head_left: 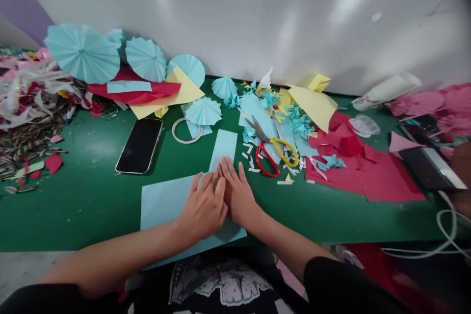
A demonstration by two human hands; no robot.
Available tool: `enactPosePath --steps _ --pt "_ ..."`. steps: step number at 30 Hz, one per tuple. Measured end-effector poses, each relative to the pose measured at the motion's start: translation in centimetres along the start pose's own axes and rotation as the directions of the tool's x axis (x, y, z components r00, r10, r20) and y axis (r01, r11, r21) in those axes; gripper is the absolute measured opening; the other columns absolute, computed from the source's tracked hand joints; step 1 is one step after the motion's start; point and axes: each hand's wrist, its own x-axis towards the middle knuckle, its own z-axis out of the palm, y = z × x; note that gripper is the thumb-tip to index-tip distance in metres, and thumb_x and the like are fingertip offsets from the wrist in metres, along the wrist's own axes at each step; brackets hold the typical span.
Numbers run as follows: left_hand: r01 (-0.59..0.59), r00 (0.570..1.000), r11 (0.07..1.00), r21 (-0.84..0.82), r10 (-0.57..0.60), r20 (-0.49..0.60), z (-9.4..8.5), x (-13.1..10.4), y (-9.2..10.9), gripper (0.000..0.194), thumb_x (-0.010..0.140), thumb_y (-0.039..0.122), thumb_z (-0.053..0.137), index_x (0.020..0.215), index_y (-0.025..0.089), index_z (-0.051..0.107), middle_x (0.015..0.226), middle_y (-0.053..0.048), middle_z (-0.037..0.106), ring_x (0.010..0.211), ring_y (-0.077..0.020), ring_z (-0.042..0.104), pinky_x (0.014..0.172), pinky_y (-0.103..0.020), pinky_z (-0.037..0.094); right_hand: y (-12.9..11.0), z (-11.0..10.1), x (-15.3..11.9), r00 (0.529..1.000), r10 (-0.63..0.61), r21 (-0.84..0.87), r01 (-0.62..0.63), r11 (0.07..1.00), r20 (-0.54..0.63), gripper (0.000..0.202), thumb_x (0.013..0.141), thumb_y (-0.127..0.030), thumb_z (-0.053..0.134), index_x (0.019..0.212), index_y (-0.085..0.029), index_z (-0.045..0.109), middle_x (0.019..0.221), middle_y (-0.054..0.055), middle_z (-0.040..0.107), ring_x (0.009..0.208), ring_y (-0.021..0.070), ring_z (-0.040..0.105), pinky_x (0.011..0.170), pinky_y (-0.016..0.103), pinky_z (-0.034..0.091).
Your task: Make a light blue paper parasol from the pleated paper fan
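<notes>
A large light blue sheet [165, 201] lies at the table's front edge. A narrow light blue strip [223, 144] extends beyond my fingertips. My left hand [206, 203] rests over the paper with its fingers spread, touching my right hand. My right hand [237, 191] lies flat on the strip, fingers stretched out toward the back. The paper directly beneath both palms is hidden. To the right of my fingertips are scissors [268, 159] with one red and one yellow handle, lying open among small white scraps [253, 164].
The green table [91, 206] holds a black phone [140, 146], a tape roll [187, 130], pleated blue paper fans [83, 53], yellow paper [312, 108] and red paper [360, 174]. Sunflower seed shells [31, 144] lie at the left. Another phone [432, 168] and a white cable [437, 252] are at the right.
</notes>
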Motion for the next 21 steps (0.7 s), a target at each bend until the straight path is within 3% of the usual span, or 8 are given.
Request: enactPosePath --steps 10,16,21 --pt "0.104 0.993 0.994 0.031 -0.105 0.051 0.3 0.2 1.6 0.041 0.080 0.020 0.037 0.118 0.007 0.046 0.129 -0.020 0.048 0.119 -0.0280 0.043 0.104 -0.050 0.021 1.6 -0.3 -0.3 0.992 -0.108 0.127 0.099 0.987 0.068 0.064 0.081 -0.021 0.039 0.137 0.003 0.019 0.145 0.023 0.017 0.136 0.0321 0.008 0.106 0.056 0.019" --pt "0.182 0.983 0.981 0.060 -0.182 -0.005 1.0 0.1 2.9 0.039 0.083 0.019 0.035 0.116 0.006 0.049 0.129 -0.022 0.046 0.122 -0.0283 0.041 0.105 -0.056 0.014 2.9 -0.2 -1.2 0.983 -0.180 0.110 0.184 0.977 -0.045 0.050 0.087 -0.019 0.032 0.133 -0.002 0.032 0.141 0.018 0.032 0.134 0.0259 0.021 0.107 0.054 0.019" --pt "0.249 0.968 0.965 0.076 -0.247 -0.038 1.6 0.0 4.3 0.042 0.082 0.017 0.036 0.119 0.004 0.048 0.131 -0.024 0.044 0.125 -0.0297 0.038 0.105 -0.058 0.012 3.4 -0.4 -1.6 0.975 -0.214 0.056 0.217 0.975 -0.062 0.046 0.089 -0.019 0.028 0.133 -0.004 0.034 0.139 0.015 0.038 0.132 0.0235 0.028 0.108 0.054 0.017"
